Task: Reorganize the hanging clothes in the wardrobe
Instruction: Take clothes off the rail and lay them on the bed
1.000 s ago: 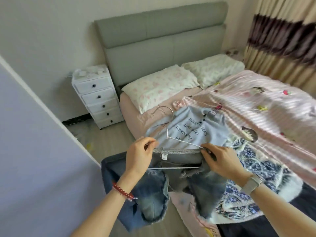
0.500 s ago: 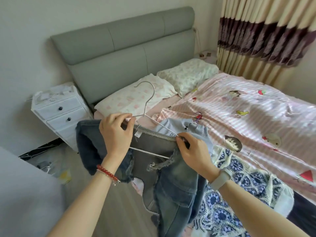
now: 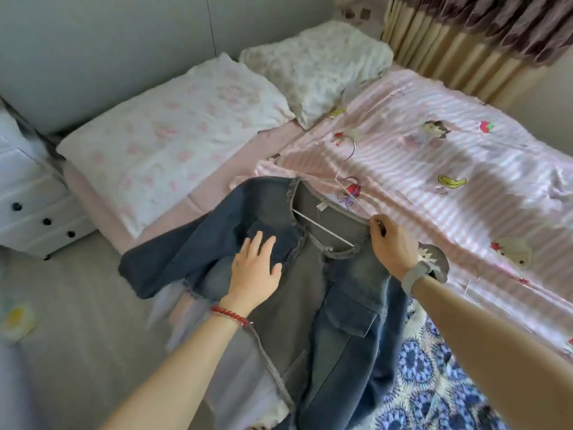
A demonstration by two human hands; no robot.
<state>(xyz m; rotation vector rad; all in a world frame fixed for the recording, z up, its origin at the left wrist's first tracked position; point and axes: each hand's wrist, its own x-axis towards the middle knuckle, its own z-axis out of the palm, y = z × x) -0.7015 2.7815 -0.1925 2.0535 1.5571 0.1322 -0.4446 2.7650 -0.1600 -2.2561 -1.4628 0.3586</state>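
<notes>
Lying over the bed's edge, the faded blue denim jacket (image 3: 325,293) sits half-threaded on a thin silver wire hanger (image 3: 322,226), right hand (image 3: 392,243) fingers pinching its collar, left hand (image 3: 255,271) pressing flat; rehanging in the wardrobe remains.

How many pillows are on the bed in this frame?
2. A pink-flowered pillow lies at the head of the bed on the left; a white pillow sits to its right, nearer the curtain. None looks hidden.
</notes>
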